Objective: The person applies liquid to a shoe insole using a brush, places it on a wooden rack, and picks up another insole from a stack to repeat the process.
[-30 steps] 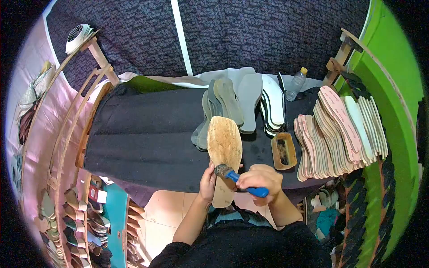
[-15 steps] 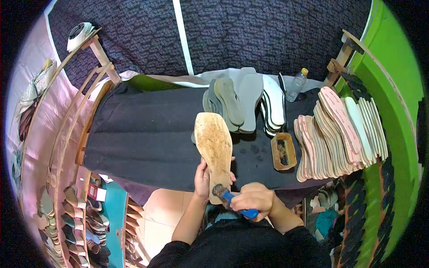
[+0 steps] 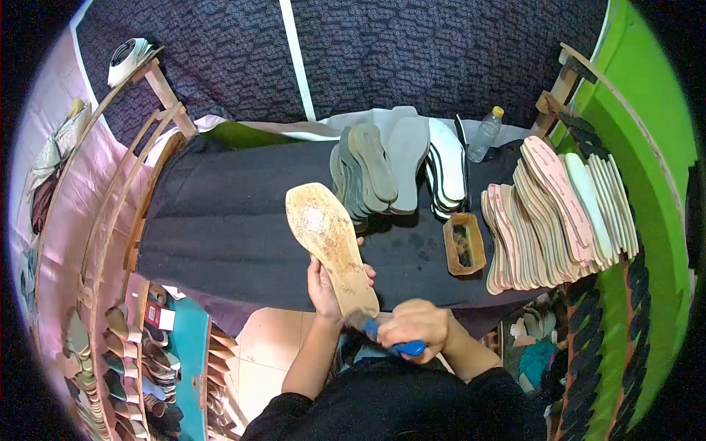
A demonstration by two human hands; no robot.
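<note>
My left hand [image 3: 322, 290] is closed around the narrow middle of a tan insole [image 3: 340, 253] with brown, blotchy stains. The insole's wide toe end points up and to the left, and light glints off it. In my right hand [image 3: 419, 327] is the blue handle of a brush [image 3: 409, 348], wrapped in a closed grip. The brush head, slightly blurred, is at the lower edge of the insole's heel; whether it touches is hard to make out. Part of my left hand is hidden behind the insole.
A dark-cloth table [image 3: 213, 235] holds grey soles [image 3: 408, 165], white soles [image 3: 446, 165] and rows of beige insoles [image 3: 544, 228]. Nearer stands a small stained tub [image 3: 476, 246]. A plastic bottle [image 3: 485, 136] is behind. Racks of shoe parts [image 3: 121, 360] flank the left.
The insole has swung left and tilted, its toe end now further left. My right hand has stayed close to its place, while the brush head has moved slightly down to the heel edge.
</note>
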